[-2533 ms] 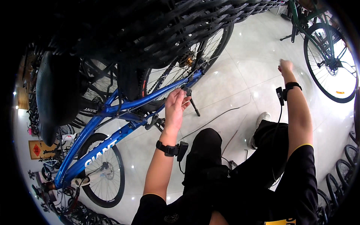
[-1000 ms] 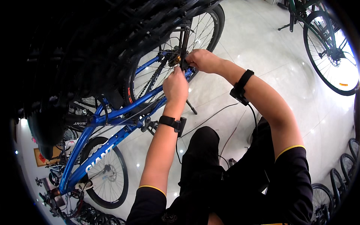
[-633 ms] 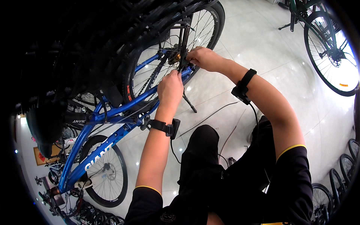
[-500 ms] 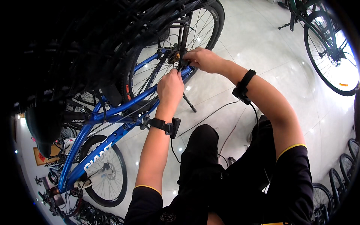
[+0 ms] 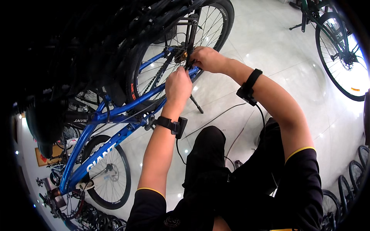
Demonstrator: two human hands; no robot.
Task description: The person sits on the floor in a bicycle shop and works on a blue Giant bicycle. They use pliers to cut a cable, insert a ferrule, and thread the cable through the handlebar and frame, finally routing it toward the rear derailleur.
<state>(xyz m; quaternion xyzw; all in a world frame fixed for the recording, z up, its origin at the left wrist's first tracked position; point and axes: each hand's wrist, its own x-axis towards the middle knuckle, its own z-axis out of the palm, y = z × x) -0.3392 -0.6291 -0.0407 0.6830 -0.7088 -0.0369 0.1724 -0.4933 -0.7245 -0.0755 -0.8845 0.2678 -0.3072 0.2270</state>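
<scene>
A blue bicycle (image 5: 133,105) stands on my left, and its rear wheel (image 5: 227,29) is in front of me. A slim black strut (image 5: 191,38) runs down over the spokes to the axle, beside a gold-coloured part (image 5: 184,55) at the hub. My left hand (image 5: 179,86) is closed in a pinch at the strut's lower end, just above the blue frame tubes. Across from it, my right hand (image 5: 209,59) curls its fingers in against the strut near the axle. Whatever small parts the fingertips hold are hidden by the fingers.
A kickstand (image 5: 197,104) slants to the pale tiled floor (image 5: 266,42). Thin cables (image 5: 216,117) run from my wrist straps across to my legs. Another bicycle (image 5: 327,50) stands at the far right, and several tyres (image 5: 344,192) line the lower right. A dark saddle (image 5: 40,131) is at the left.
The view has shifted slightly, and the bicycle appears a little farther right. Both hands stay by the axle with fingers closed; my left hand sits slightly higher in the picture.
</scene>
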